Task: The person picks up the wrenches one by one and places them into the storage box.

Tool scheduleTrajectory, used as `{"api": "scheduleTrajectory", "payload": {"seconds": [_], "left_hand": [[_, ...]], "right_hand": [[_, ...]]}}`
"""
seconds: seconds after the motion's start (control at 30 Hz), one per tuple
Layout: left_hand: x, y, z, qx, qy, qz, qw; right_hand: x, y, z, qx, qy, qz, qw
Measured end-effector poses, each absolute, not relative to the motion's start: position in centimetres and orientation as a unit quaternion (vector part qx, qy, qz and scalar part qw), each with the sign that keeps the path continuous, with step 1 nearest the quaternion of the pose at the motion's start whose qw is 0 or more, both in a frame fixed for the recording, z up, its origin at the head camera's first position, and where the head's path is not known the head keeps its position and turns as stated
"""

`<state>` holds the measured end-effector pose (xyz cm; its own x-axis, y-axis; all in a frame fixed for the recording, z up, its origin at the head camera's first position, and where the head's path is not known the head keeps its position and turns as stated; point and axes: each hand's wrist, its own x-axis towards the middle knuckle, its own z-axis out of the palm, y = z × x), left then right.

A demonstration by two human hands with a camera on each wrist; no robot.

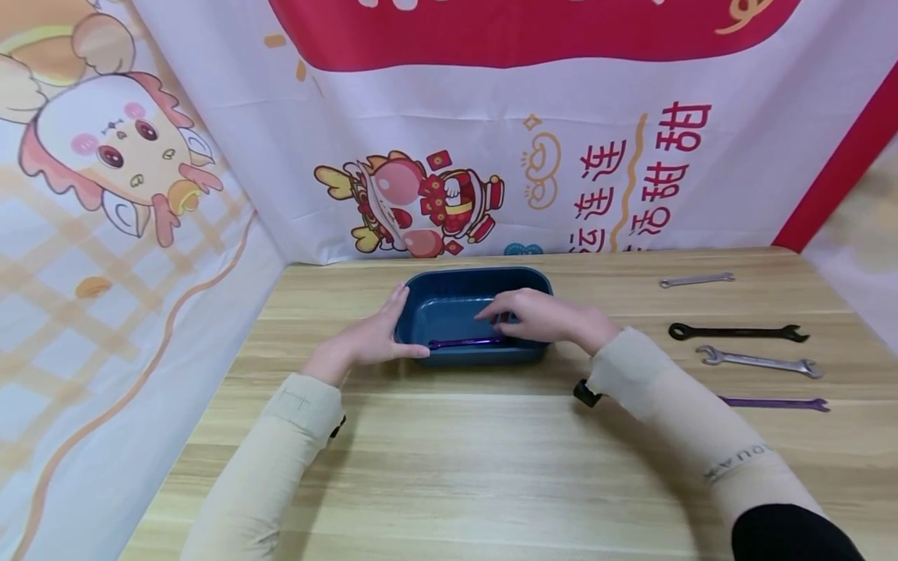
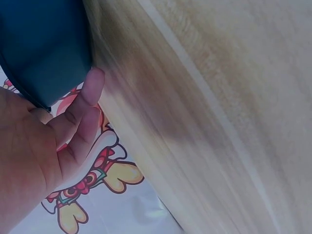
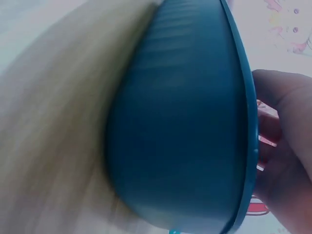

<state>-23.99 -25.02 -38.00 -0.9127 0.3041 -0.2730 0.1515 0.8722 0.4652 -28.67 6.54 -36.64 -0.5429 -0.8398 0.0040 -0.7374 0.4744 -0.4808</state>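
In the head view a dark blue plastic basin [image 1: 449,358] stands on the table, and a purple wrench [image 1: 463,342] lies inside it along the near wall. My left hand [image 1: 372,333] rests on the basin's left end, thumb along the near rim and fingers by the left side. In the left wrist view its fingers [image 2: 90,100] lie against the outer wall. My right hand [image 1: 533,313] reaches over the right rim into the basin, its forefinger stretched out and the thumb just above the wrench. The wrench's right end is hidden behind this hand.
On the table's right lie a small silver wrench [image 1: 697,280], a black wrench [image 1: 738,333], a silver open-end wrench [image 1: 759,361] and another purple wrench [image 1: 779,403], partly hidden by my right sleeve [image 1: 673,397]. A printed cloth [image 1: 435,109] hangs behind the table.
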Motion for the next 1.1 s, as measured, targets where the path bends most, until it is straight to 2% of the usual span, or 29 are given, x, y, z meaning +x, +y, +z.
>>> {"api": "scheduleTrajectory", "payload": {"seconds": [0.37,1.1], "left_hand": [[-23.8,-24.9,-37.7,0.120,0.962,0.182,0.168],[-23.8,-24.8,-37.9,0.127,0.971,0.138,0.150]], "right_hand": [[-27.4,8.5,-35.9,-0.486,0.843,-0.224,0.057],[-26.7,14.6,-33.8,-0.429,0.872,-0.234,0.034]]}}
